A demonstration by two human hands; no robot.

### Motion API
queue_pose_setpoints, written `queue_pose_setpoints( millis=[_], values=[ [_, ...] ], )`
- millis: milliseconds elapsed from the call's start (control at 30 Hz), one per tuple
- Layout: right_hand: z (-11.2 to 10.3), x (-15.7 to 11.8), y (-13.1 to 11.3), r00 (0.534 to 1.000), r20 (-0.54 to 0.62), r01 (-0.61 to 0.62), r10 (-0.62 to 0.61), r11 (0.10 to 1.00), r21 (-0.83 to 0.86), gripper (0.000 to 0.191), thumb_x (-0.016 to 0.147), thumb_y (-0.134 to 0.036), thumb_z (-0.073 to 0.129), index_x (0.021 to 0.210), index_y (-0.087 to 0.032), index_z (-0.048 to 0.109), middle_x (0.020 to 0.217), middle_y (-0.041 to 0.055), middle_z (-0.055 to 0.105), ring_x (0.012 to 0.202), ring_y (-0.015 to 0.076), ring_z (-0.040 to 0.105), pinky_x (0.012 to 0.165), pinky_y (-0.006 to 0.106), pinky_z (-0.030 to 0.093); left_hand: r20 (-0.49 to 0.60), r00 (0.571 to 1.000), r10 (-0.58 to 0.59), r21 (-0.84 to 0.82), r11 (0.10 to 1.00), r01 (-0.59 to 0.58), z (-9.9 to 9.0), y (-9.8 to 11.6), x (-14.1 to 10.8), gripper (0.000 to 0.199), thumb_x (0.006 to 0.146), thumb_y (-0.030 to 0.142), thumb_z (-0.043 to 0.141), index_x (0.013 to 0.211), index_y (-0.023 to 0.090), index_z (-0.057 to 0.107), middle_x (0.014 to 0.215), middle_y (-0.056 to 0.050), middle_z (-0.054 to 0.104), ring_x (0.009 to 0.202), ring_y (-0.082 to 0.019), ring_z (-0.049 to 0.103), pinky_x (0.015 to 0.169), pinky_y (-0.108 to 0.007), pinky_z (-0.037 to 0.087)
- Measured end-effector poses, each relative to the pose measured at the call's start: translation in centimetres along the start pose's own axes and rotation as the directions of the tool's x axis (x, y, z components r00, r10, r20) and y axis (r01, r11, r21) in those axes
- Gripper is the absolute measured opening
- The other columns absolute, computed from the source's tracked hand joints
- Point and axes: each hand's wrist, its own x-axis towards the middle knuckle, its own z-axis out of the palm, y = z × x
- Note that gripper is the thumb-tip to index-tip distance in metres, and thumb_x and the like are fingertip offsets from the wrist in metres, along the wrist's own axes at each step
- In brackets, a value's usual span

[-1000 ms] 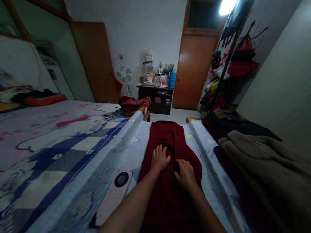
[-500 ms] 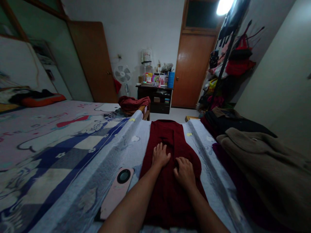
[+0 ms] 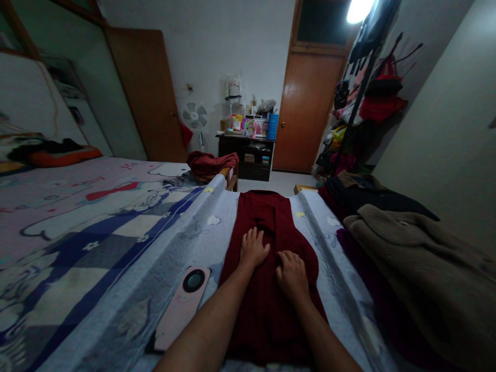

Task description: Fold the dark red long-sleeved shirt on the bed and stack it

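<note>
Dark red cloth garment (image 3: 267, 305): lengthwise on pale blue patterned bedding (image 3: 212, 243); laid out, seemingly done; rumples and a long ridge left unsmoothed. Left hand (image 3: 253, 249): palm down on it, fingers slightly spread, grasping nothing. Right hand (image 3: 293, 274): on it, fingers half curled; grip cannot be told. Pink phone (image 3: 181, 312): beside left forearm. Grey-brown fleecy coat (image 3: 411, 253): far right.

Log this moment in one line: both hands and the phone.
left hand: spread on dark red garment | right hand: loosely curled on garment | phone: beside left forearm
</note>
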Motion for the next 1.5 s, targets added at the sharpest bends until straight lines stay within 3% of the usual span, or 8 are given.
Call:
queue_pose_setpoints(
  millis=[700, 1133, 1500],
  values=[
    [0.0, 0.0, 0.0, 1.0, -0.008, 0.011, -0.011, 0.999, 0.032, 0.044, 0.073, -0.01, 0.052, 0.116, -0.019, 0.062, 0.115, 0.0079, 0.062, 0.109, 0.0235, 0.05, 0.1, 0.036, 0.032, -0.055, 0.998, 0.022, -0.03, 0.999, -0.024, 0.2, -0.1, -0.1, 0.056, 0.086, 0.041, 0.051, 0.137, 0.015, 0.049, 0.149, -0.016, 0.041, 0.138, -0.031, 0.034, 0.115, -0.048, 0.023],
    [-0.2, 0.0, 0.1, 1.0, -0.003, 0.019, -0.019, 0.999, 0.037, 0.043, 0.074, -0.01, 0.051, 0.115, -0.019, 0.062, 0.115, 0.0078, 0.062, 0.109, 0.0233, 0.05, 0.101, 0.036, 0.033, -0.036, 0.999, 0.014, -0.027, 1.0, -0.015, 0.0, -0.1, 0.0, 0.057, 0.087, 0.041, 0.05, 0.137, 0.015, 0.048, 0.149, -0.016, 0.04, 0.139, -0.03, 0.034, 0.115, -0.047, 0.022],
    [0.9, -0.2, 1.1, 1.0, -0.008, 0.013, -0.012, 0.997, 0.077, 0.051, 0.076, -0.006, 0.045, 0.125, -0.014, 0.057, 0.122, 0.0105, 0.062, 0.115, 0.0223, 0.052, 0.103, 0.037, 0.036, -0.017, 1.0, 0.01, -0.025, 1.0, -0.01, -0.3, 0.1, -0.1, 0.057, 0.088, 0.043, 0.05, 0.138, 0.017, 0.048, 0.15, -0.015, 0.039, 0.14, -0.03, 0.032, 0.116, -0.048, 0.021]
  ],
)
